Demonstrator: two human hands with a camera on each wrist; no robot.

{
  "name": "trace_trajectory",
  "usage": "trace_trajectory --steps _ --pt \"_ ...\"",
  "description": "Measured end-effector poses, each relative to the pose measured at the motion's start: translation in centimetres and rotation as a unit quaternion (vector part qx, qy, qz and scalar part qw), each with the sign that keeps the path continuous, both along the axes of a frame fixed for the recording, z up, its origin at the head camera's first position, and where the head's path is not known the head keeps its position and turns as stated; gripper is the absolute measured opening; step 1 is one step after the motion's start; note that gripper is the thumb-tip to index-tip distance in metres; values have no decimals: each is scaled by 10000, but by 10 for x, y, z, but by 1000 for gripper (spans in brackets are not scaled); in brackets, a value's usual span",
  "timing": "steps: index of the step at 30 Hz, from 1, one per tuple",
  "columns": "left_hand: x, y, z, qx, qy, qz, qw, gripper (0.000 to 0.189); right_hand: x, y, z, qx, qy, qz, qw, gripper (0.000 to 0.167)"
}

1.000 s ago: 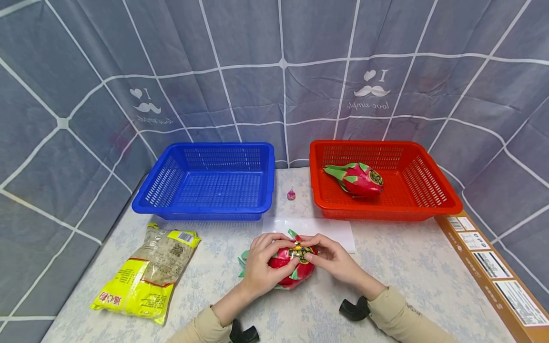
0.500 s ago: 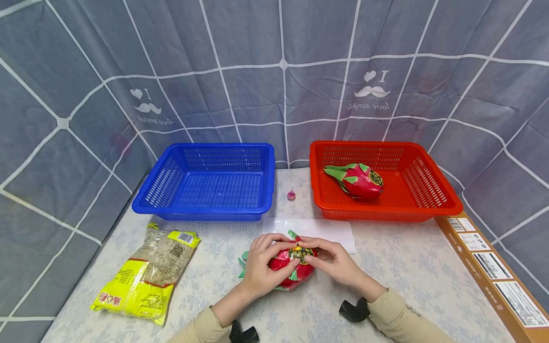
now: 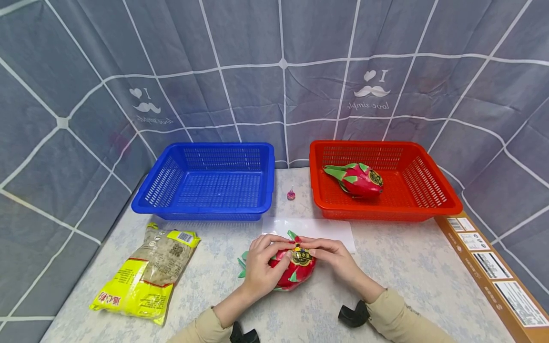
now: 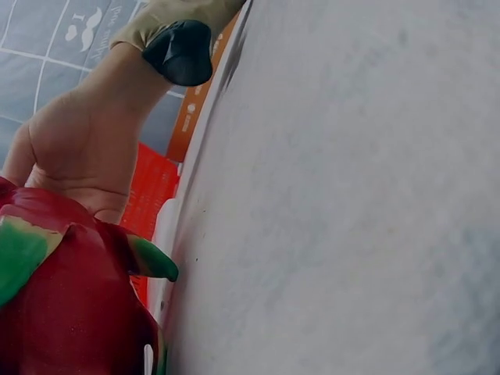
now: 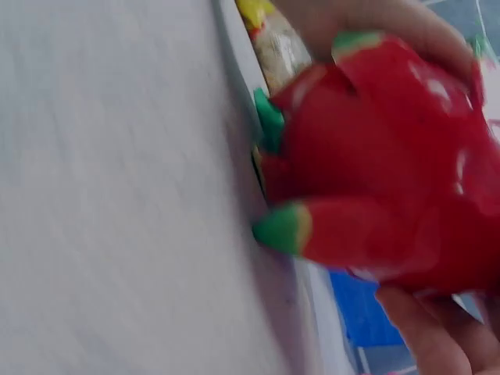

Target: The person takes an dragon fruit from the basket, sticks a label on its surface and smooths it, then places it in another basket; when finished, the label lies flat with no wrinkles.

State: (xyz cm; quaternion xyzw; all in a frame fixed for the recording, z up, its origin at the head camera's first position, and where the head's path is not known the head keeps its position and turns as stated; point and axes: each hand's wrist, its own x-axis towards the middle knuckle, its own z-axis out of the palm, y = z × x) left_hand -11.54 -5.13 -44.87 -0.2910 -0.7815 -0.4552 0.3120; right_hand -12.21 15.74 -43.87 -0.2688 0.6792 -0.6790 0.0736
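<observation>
In the head view a red dragon fruit (image 3: pixel 296 274) with green-tipped scales lies on the table, its leafy end to the left. A round black-and-gold sticker (image 3: pixel 302 257) is on its upper side. My left hand (image 3: pixel 265 262) grips the fruit from the left, thumb at the sticker's left edge. From the right, my right hand (image 3: pixel 336 257) holds it with fingers over the top and thumb by the sticker's right edge. Both wrist views show the fruit's glossy red skin close up; the left hand's fingertips are partly hidden behind the fruit in the right wrist view.
Behind stand a blue basket (image 3: pixel 201 209) and a red basket (image 3: pixel 386 212), the red one holding another dragon fruit (image 3: pixel 362 181). A small pink item (image 3: pixel 291 195) lies between them. A white sheet (image 3: pixel 334 228), a yellow bag (image 3: pixel 146 276) and a brown box (image 3: pixel 484 271) lie around.
Both thumbs have shifted outward and up from the middle of the sticker, so more of its face shows. The fruit has stayed in place.
</observation>
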Motion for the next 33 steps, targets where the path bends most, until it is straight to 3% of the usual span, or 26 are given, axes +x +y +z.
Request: trace_trajectory --steps 5,14,20,33 --pt "0 0 -1 1 19 30 10000 16 0 -4 -5 -163 301 -180 9993 20" --pt "1 -3 2 -445 -174 -20 9989 21 1 -4 -7 372 550 -146 9977 24" --pt "2 -4 4 -644 -125 -73 9978 25 3 -2 -8 632 910 -168 9937 30" --pt "0 -6 3 -662 48 -209 9976 29 2 0 -9 885 1013 -228 9907 37"
